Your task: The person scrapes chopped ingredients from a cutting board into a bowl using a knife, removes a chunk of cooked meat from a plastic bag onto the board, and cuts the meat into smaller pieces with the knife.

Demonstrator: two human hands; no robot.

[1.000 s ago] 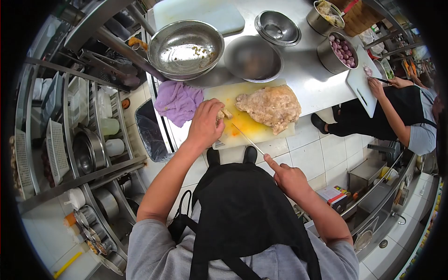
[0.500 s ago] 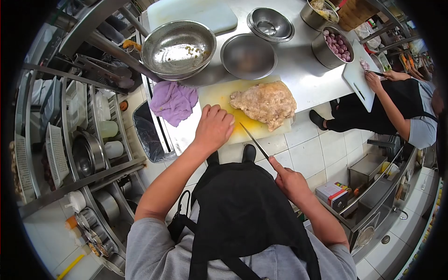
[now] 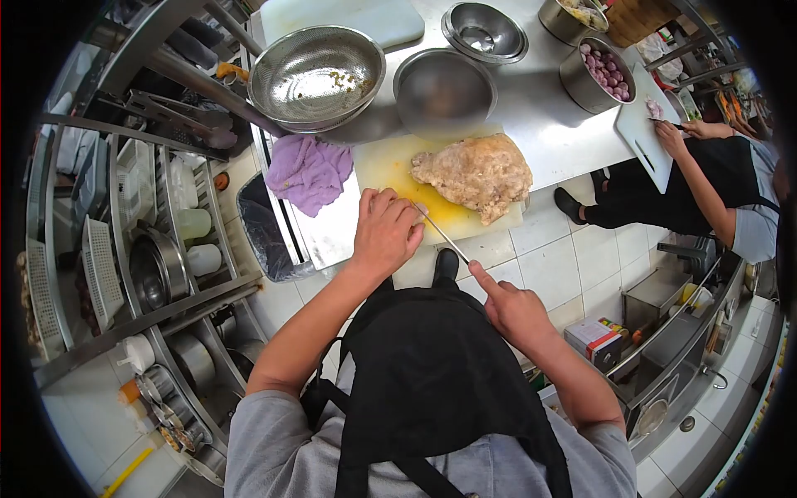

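Observation:
My right hand point(image 3: 516, 309) grips a knife point(image 3: 444, 234), its blade angled up and left with the tip close to my left fingertips. Curled at the near-left part of a pale cutting board point(image 3: 378, 162), my left hand point(image 3: 385, 234) has its fingers drawn together; whatever they hold, if anything, is hidden. Yellow liquid point(image 3: 444, 213) stains the board beside the blade. To the right of it lies a large, lumpy, pale-brown piece that looks like cooked meat point(image 3: 477, 176). A crumpled purple cloth point(image 3: 309, 173) sits left of the board.
Behind the board stand a perforated metal colander point(image 3: 317, 79) and metal bowls point(image 3: 444, 87) point(image 3: 484, 33). A pot of shallots point(image 3: 599, 79) is farther right. At the right, a co-worker's hands point(image 3: 677, 137) work with a knife over a white board point(image 3: 641, 137). A lined bin point(image 3: 270, 232) stands left.
The knife has shifted left and its tip has come up to my left fingers. My right hand moved slightly left. My left hand has turned a little, its fingers still curled.

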